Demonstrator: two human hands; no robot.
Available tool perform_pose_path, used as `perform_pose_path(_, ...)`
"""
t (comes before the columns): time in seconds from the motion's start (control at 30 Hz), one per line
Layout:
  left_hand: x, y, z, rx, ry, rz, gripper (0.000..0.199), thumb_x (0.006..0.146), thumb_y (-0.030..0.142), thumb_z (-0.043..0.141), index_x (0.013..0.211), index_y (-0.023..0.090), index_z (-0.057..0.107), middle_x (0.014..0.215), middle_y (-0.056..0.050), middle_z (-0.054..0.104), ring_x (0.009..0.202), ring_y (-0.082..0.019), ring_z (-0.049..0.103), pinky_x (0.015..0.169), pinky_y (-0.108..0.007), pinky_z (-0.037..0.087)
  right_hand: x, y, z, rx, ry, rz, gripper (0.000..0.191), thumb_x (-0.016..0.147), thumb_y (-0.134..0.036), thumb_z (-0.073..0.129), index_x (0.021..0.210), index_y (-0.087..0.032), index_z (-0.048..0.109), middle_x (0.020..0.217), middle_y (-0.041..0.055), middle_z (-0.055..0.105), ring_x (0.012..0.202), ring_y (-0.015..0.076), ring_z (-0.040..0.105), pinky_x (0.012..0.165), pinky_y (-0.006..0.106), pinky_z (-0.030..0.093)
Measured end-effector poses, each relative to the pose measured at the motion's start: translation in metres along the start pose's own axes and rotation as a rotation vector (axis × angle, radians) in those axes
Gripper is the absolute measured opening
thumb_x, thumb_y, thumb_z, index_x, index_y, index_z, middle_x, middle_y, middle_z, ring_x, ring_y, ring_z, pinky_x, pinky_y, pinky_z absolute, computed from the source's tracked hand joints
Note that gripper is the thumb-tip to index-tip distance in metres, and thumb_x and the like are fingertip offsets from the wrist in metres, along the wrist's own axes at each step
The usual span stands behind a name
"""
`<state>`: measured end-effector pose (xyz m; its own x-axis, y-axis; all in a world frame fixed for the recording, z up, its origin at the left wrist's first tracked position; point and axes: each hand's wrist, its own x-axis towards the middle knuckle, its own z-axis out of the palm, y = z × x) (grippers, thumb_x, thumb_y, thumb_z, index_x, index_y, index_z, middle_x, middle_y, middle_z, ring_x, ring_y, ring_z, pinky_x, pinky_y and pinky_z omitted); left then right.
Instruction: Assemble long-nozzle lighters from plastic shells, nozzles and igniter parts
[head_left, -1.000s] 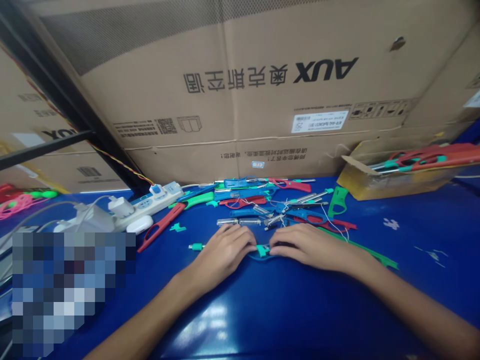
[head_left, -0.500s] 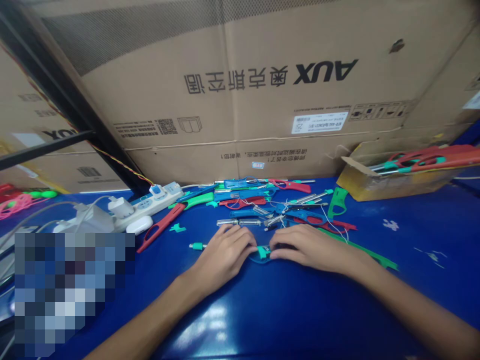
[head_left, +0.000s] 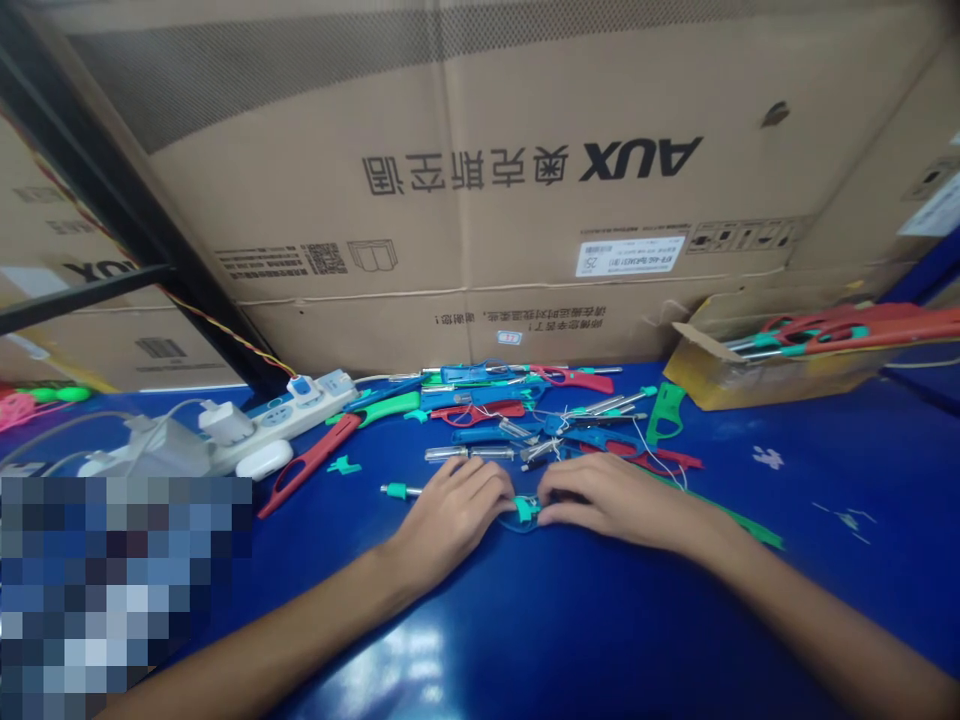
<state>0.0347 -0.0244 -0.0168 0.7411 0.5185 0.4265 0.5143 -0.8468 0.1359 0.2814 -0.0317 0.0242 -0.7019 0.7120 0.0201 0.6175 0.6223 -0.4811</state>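
Low over the blue tabletop, my left hand [head_left: 459, 510] and my right hand [head_left: 607, 500] meet around one lighter. Both have their fingers closed on it. A small green piece [head_left: 526, 509] of the lighter shows between the fingertips, with a clear blue part of its body below. The lighter's metal tube, with a green tip [head_left: 397, 490], sticks out to the left of my left hand. The rest of the lighter is hidden under my fingers. Just beyond my hands lie metal tubes [head_left: 469, 454] and a red lighter part [head_left: 480, 412].
A cardboard box [head_left: 787, 384] of red lighters stands at the back right. Red, blue and green lighter parts are heaped behind my hands. At left are a white power strip [head_left: 300, 408] with plugs and a red handle [head_left: 309, 466]. Large cardboard [head_left: 465, 230] stands behind.
The view has shifted slightly, so the cardboard and power strip sit a little further left. Both hands keep nearly the same grip on the lighter.
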Motion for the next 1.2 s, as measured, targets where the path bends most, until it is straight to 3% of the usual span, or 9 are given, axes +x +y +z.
perform_pose_path(0.7, 0.0014, -0.0051, -0.0040, -0.205, -0.003, -0.062, 0.015, 0.104, 0.027, 0.048, 0.101, 0.018, 0.061, 0.102, -0.002, 0.066, 0.094, -0.018, 0.058, 0.084, -0.033, 0.042, 0.0011, -0.0002, 0.0008, 0.002, -0.005, 0.007, 0.027, 0.097, -0.046, 0.056, 0.096, -0.023, 0.068, 0.092, 0.0003, 0.071, 0.085, 0.0161, 0.065, 0.074, 0.028, 0.044)
perform_pose_path(1.2, -0.0006, -0.0067, -0.0059, -0.062, 0.072, 0.050, 0.015, 0.102, 0.023, 0.051, 0.104, 0.022, 0.066, 0.102, 0.000, 0.067, 0.090, -0.017, 0.054, 0.083, -0.034, 0.035, 0.0012, 0.0006, 0.0020, 0.004, 0.005, 0.001, 0.026, 0.097, -0.046, 0.056, 0.096, -0.023, 0.068, 0.093, -0.0003, 0.070, 0.084, 0.0151, 0.063, 0.074, 0.028, 0.044)
